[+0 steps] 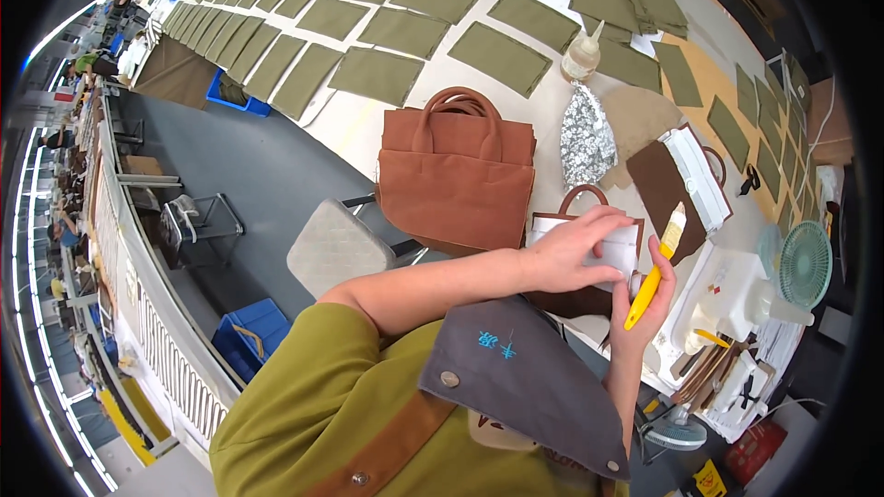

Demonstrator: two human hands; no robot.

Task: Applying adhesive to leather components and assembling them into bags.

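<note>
My right hand (647,306) holds a brush (648,296) with a yellow handle and a pale tip pointing up. Its thumb is beside the edge of a brown bag piece with a white face (603,241) and a brown loop handle (583,193). Over that white face lies my left hand (573,250), its thumb and fingers spread apart and nothing visible between them. Part of the bag piece is hidden under both hands. To the left stands a brown handbag (458,179) with its handles up.
Rows of olive fabric panels (378,76) cover the far table. A squeeze bottle (581,56) stands beside a foil-wrapped object (587,138). At right are another brown bag piece (661,175), a white container (727,290) and a green fan (806,264). A grey-topped stool (339,247) stands left.
</note>
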